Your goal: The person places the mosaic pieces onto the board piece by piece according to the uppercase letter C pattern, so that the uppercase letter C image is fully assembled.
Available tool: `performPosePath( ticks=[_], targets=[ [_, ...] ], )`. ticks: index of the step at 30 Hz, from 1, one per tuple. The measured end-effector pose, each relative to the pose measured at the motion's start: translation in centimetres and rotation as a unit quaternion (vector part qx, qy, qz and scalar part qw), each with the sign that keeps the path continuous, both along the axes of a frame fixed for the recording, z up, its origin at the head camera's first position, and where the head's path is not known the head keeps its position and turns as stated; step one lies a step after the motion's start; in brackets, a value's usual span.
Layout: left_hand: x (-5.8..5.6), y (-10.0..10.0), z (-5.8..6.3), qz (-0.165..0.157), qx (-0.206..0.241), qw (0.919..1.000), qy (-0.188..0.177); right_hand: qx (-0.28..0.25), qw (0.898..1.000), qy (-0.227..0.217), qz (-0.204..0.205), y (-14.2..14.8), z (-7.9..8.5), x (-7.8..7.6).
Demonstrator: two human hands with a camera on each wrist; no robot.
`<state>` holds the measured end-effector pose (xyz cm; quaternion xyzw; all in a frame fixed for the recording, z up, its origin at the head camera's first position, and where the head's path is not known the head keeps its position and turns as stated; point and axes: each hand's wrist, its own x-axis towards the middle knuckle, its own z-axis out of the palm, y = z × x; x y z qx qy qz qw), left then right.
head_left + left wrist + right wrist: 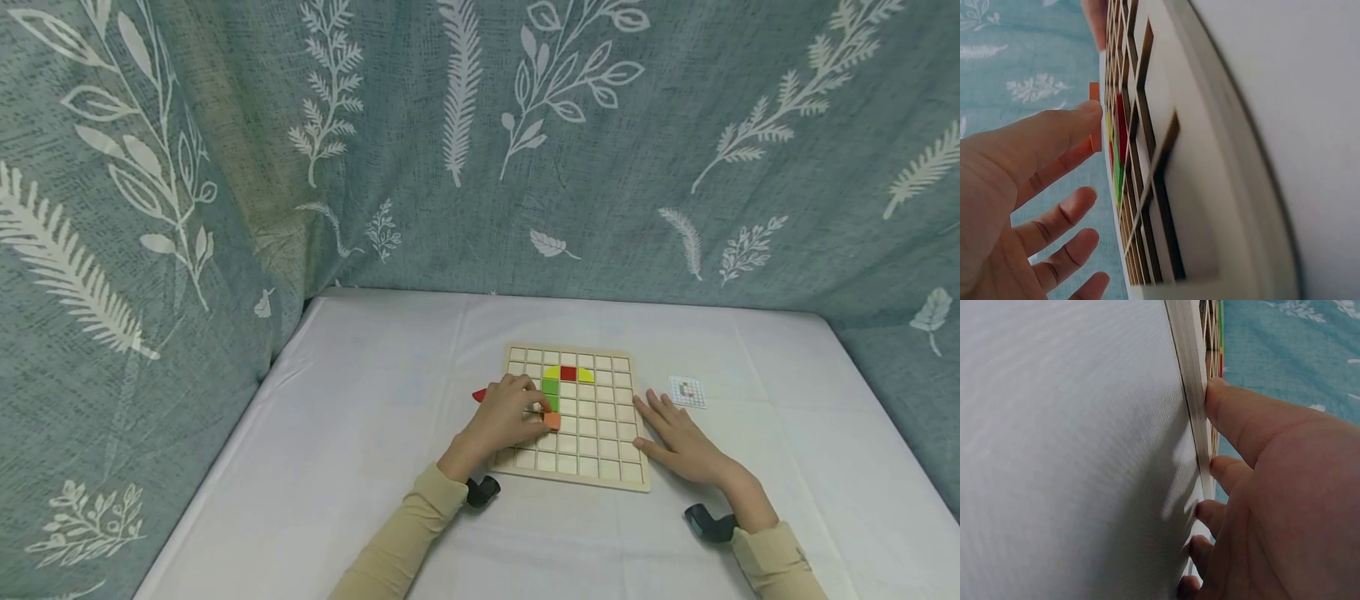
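Note:
My left hand [510, 414] pinches an orange square tile [1095, 147] between thumb and forefinger, close over the wooden grid board [600, 479]. Its other fingers are spread loosely in the left wrist view. On the board, two green square tiles [551, 387] form a column, the lower one partly hidden by my fingers. Above them runs a row with a red square tile [568, 373] between two yellow rounded tiles [587, 376]. My right hand [684, 444] lies at the board's right edge, thumb and fingertips touching the frame, fingers extended.
A small card with a coloured grid pattern [687, 391] lies right of the board, just beyond my right fingers. A red piece [478, 395] shows left of the board, partly behind my left hand. White cloth [360, 400] covers the table; a leaf-patterned curtain [420, 242] hangs behind.

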<state>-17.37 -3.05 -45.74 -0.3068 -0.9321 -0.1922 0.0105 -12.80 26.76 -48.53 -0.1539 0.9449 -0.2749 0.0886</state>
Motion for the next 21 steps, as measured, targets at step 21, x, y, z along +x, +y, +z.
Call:
performPosePath(
  ticks=[21],
  targets=[
    [-0.1, 2.9, -0.2, 0.024, -0.036, 0.9990, -0.015, -0.011, 1.000, 0.001, 0.006, 0.1, 0.1, 0.0]
  ],
)
